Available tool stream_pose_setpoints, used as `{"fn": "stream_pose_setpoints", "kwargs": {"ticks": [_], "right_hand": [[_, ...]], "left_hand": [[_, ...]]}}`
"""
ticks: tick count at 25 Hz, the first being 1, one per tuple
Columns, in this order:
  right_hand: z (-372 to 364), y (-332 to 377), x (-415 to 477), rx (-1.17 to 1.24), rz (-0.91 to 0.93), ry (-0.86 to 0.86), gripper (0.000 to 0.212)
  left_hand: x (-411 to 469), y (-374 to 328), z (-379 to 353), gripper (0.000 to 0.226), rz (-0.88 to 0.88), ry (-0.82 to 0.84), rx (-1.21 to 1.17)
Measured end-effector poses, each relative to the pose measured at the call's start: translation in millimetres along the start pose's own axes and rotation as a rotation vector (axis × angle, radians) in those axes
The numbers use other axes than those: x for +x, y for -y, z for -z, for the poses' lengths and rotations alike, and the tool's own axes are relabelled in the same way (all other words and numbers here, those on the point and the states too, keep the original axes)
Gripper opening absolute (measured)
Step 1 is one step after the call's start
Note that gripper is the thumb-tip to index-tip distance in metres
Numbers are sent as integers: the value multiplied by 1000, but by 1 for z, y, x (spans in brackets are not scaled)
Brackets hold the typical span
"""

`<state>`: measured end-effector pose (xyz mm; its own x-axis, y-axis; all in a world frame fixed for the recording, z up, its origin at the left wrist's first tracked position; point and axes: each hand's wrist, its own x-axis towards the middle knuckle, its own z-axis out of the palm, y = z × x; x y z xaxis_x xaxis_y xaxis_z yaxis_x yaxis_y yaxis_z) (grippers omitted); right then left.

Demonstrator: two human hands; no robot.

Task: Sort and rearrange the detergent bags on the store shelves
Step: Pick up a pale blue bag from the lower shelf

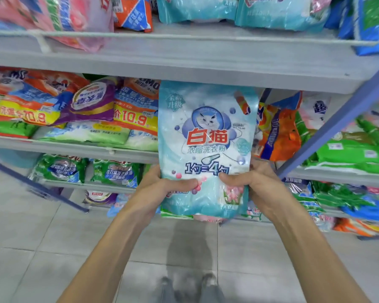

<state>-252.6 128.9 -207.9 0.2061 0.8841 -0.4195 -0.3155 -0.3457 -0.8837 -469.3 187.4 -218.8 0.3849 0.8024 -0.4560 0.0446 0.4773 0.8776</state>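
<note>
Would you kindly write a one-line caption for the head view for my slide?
The left hand and right hand hold a light-blue detergent bag upright before stocked store shelves.

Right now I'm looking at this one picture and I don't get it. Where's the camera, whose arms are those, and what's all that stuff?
There is no machine here. The picture comes from a wide-angle camera worn on a person's head, looking forward and down. That is why the two bare arms reaching in from the bottom are that person's own. The left hand and right hand grip the lower part of a pale blue bag with a cat on it. It is held upright in front of store shelves. Similar teal bags sit on the top shelf. The middle shelf holds orange bags and a purple bag. Green bags lie further right. Below are floor tiles and the person's shoes.
</note>
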Motion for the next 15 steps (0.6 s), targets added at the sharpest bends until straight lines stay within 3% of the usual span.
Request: {"fn": "stream_pose_setpoints", "kwargs": {"ticks": [6,10,15], "right_hand": [[-23,32,-77,57,-71,56,49],[-39,56,-113,6,-80,69,67],[-51,87,-150,-4,20,52,73]], "left_hand": [[-77,-27,12,57,50,75,-9],[-112,-52,16,55,22,130,26],[-139,-94,14,51,-103,189,79]]}}
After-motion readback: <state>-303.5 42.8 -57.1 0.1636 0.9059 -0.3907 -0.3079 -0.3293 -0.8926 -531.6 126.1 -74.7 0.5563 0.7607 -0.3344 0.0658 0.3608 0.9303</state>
